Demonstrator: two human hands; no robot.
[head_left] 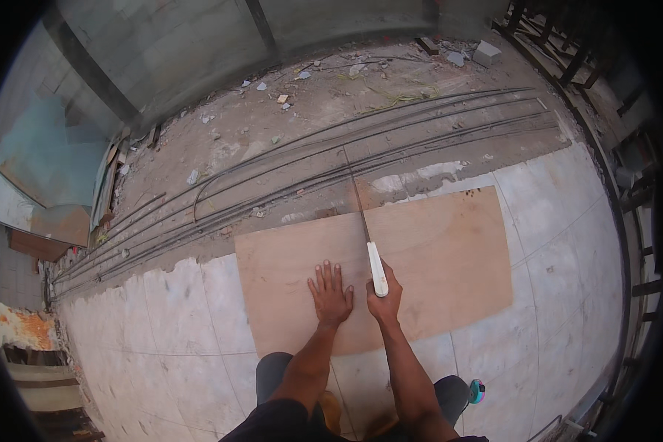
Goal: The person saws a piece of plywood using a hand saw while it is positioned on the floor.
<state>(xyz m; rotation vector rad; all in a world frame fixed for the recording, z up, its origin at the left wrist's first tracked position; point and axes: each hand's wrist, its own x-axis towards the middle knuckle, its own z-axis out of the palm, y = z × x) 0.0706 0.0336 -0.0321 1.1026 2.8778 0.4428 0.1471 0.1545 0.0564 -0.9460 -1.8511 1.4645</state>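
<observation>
A thin tan plywood sheet lies on the pale tiled floor in front of me. My left hand rests flat on it, fingers spread, just left of the saw. Wrapped round the white handle of a handsaw are the fingers of my right hand. The saw's narrow blade points away from me across the sheet's far edge, its tip over the bare ground. Whether the teeth sit in the wood is too fine to tell.
Several long steel rods lie along the rough ground beyond the tiles. Rubble and a white block are scattered near the far wall. Boards lean at the left. A teal round object sits by my right knee.
</observation>
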